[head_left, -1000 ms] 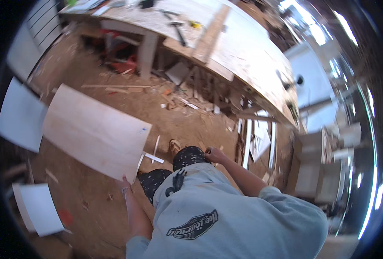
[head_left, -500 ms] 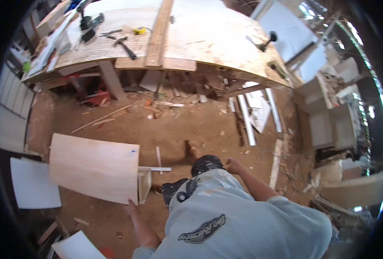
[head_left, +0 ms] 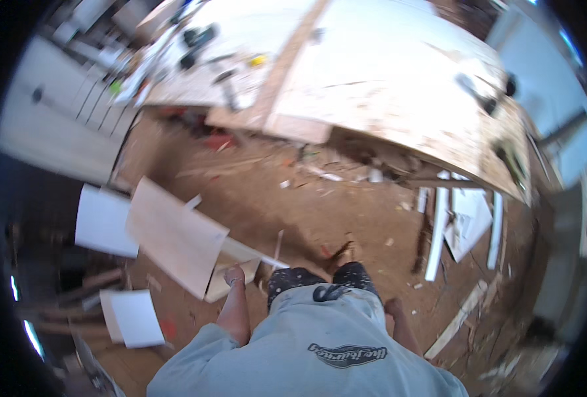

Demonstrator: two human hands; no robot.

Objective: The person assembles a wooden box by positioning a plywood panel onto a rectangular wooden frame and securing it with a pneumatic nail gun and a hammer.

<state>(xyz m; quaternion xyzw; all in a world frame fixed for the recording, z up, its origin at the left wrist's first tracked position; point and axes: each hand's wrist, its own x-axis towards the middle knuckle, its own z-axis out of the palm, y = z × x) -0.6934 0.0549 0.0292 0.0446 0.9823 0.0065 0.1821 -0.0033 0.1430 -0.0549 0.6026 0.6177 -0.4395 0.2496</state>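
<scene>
Low on my left stands a pale wooden box (head_left: 230, 258) with a long plywood panel (head_left: 177, 241) along its side. My left hand (head_left: 234, 274) is at the box's open end, beside the panel's near corner. Blur hides its fingers, and I cannot tell whether it touches the wood. Down by my right thigh hangs my right hand (head_left: 394, 307), away from any object; its fingers are too smeared to read.
Ahead is a large plywood workbench (head_left: 386, 79) carrying a hammer (head_left: 227, 89), a cordless drill (head_left: 199, 41) and a yellow tape measure (head_left: 258, 61). White strips (head_left: 437, 238) and a board (head_left: 468, 221) lie at the right. White panels (head_left: 107, 221) sit left of the box.
The view has turned and shifted, now blurred. My left hand has gone from the panel's near corner to the box's open end. My right hand has dropped from before my knee to beside my thigh.
</scene>
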